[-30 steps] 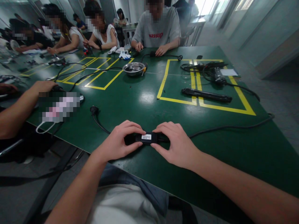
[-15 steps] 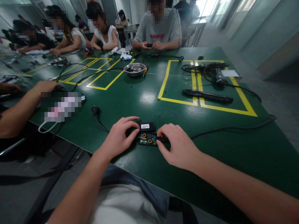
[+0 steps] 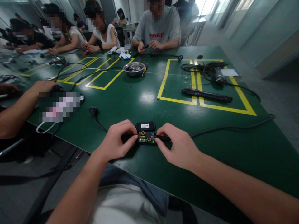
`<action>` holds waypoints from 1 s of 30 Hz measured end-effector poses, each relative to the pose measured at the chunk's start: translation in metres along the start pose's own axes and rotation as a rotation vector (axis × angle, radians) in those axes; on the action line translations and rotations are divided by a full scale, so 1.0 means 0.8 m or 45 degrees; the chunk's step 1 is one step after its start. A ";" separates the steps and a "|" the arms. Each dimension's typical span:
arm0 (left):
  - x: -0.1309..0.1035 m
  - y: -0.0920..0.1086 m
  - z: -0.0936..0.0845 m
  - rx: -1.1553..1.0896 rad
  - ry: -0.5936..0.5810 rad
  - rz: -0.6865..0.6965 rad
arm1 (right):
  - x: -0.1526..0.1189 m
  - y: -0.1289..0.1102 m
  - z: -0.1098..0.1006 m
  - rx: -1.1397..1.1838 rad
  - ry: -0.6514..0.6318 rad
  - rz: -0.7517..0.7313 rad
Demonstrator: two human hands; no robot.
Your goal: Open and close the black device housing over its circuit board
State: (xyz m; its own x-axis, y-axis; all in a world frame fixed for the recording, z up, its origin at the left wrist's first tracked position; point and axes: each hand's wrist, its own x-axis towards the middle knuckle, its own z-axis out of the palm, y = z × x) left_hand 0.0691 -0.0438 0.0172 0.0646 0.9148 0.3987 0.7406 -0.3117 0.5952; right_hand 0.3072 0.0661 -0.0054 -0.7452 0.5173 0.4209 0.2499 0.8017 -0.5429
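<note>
A small green circuit board [image 3: 146, 137] with copper coils lies in front of me in a dark casing. Behind it rests a black ribbed cover [image 3: 151, 125] bearing a white label. My left hand [image 3: 118, 139] is closed in a pinch at the board's left end, where a black cord [image 3: 100, 125] with a plug [image 3: 93, 111] comes in. At the opposite end, my right hand [image 3: 178, 143] pinches the black cable [image 3: 224, 128] that runs off to the right. Fingers partly cover both cord ends.
A metal bowl [image 3: 134, 69] of small dark parts stands farther back. To the right, a black wrapped bundle [image 3: 206, 95] and tangled cables [image 3: 210, 69] lie across yellow tape marks. On the left are a co-worker's arm [image 3: 22, 101] and a blurred pink object [image 3: 62, 107]. Other people sit beyond.
My left fingers have come down from beside the cover and closed at the board's left end. My right hand barely moves. The person opposite has drawn their hands apart.
</note>
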 end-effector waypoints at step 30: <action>0.006 -0.018 0.013 0.162 0.145 -0.341 | 0.003 0.002 0.001 -0.061 0.047 0.022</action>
State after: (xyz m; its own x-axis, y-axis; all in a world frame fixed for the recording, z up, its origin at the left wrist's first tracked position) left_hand 0.0657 -0.0318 0.0031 -0.2141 0.9232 0.3193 0.7993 -0.0223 0.6005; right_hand 0.3052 0.0685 -0.0062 -0.7176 0.5408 0.4388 0.2924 0.8058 -0.5150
